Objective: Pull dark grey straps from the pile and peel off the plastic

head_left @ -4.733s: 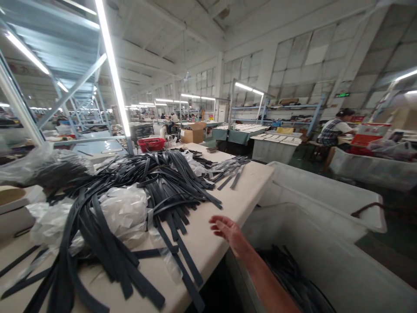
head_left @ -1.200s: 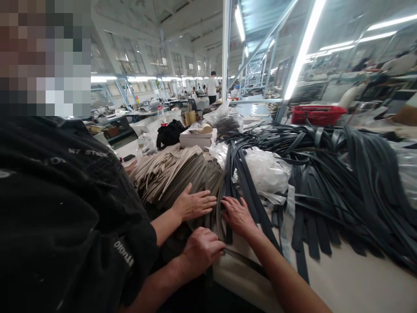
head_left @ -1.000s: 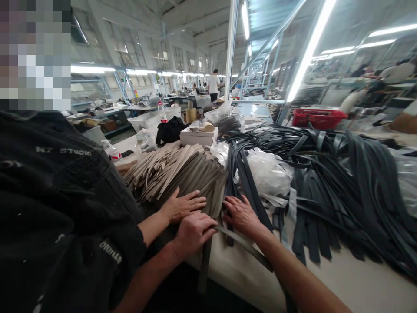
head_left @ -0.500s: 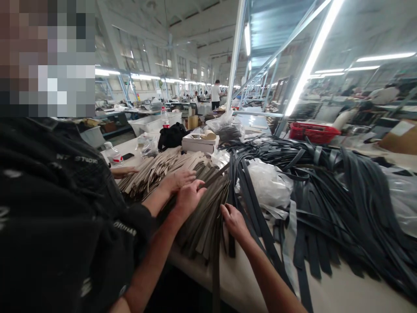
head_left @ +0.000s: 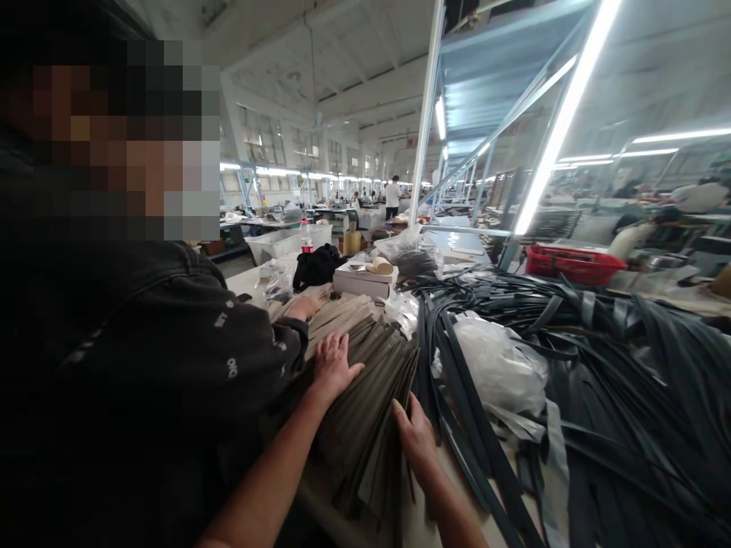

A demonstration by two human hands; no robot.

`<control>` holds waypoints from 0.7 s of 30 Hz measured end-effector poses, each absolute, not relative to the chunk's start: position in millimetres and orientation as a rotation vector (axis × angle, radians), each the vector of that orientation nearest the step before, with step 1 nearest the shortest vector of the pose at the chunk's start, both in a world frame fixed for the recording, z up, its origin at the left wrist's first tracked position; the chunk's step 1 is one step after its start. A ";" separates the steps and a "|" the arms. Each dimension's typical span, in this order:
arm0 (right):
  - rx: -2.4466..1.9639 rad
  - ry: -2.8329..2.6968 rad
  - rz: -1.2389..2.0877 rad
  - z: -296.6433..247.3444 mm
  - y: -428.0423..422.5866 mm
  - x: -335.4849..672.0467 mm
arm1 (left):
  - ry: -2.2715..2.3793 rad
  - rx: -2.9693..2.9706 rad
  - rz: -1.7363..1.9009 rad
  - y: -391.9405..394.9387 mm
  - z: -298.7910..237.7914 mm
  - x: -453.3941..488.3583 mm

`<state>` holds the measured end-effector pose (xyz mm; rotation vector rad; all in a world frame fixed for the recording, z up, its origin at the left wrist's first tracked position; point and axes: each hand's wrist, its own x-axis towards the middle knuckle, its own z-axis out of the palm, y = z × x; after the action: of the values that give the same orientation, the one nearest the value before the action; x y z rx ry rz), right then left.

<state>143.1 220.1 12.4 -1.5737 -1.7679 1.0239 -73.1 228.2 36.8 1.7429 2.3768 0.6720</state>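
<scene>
A fanned pile of flat brown-grey strips (head_left: 374, 380) lies on the table in front of me. My left hand (head_left: 334, 367) rests open on the pile's upper left part, palm down and fingers stretched out. At the pile's right edge is my right hand (head_left: 416, 438), with thumb and fingertips apart against the outer strips; its far fingers are partly hidden. Paler beige strips (head_left: 336, 316) lie beyond, where a co-worker's hand (head_left: 305, 307) reaches in from the left.
A co-worker in a dark jacket (head_left: 240, 335) stands close at my left. Long black strips (head_left: 617, 411) and a clear plastic bag (head_left: 496, 361) cover the right side. Behind are a white box (head_left: 362, 283), a black bag (head_left: 317, 266) and a red basket (head_left: 574, 264).
The co-worker has leaned in, and their hand near mine has drawn back to the beige strips. My left hand has flattened on the pile. The view has shifted left.
</scene>
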 end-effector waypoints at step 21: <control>-1.784 -1.889 1.039 27.3 232.2 115.1 | 2.281 1.551 0.404 224.6 32.6 -165.1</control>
<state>115.1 232.2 27.3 -1.7839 -1.8893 1.0390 -165.1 224.6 32.6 1.5514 2.2805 0.4044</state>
